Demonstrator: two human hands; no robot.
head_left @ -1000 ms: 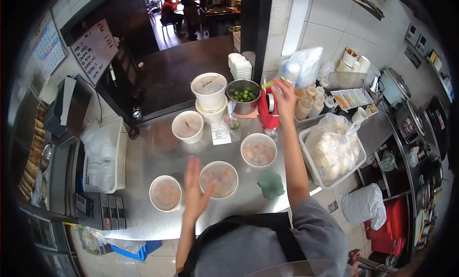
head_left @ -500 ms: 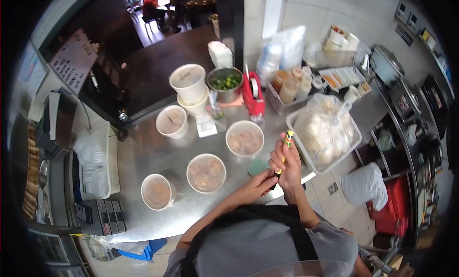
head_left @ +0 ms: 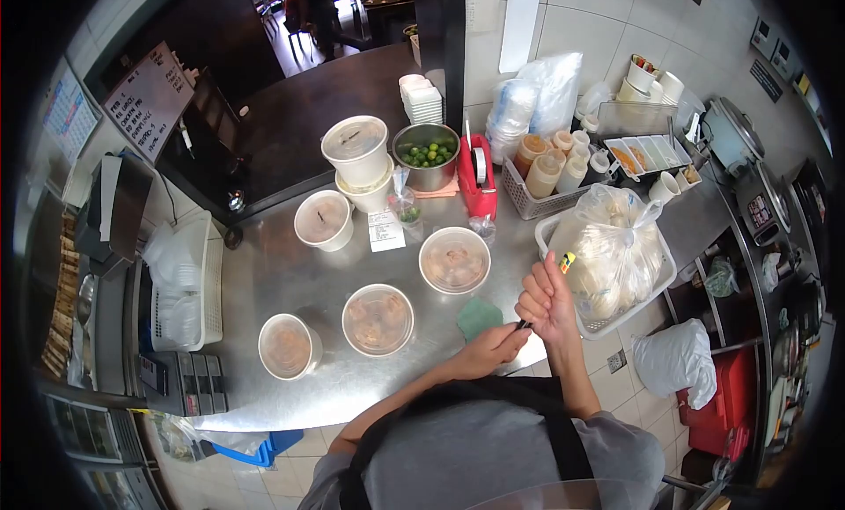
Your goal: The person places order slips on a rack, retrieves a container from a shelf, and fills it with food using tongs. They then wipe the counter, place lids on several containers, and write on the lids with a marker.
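Above the front edge of the steel counter, both my hands are on a yellow-and-black marker pen. My right hand is wrapped round its body, and only the yellow end shows above the fist. My left hand pinches the black end just below. Three lidded round tubs with brownish food stand nearest: one tub behind my hands, a middle tub to their left, and another tub farther left. A green cloth lies flat beside my left hand.
Behind stand stacked white tubs, another lidded tub, a receipt, a pot of green limes and a red tape dispenser. At right are a basket of sauce bottles and a white basket holding bagged food.
Both hands have shifted slightly right, still on the marker pen. Less of its yellow body shows above and between my hands now. The view has tilted a little.
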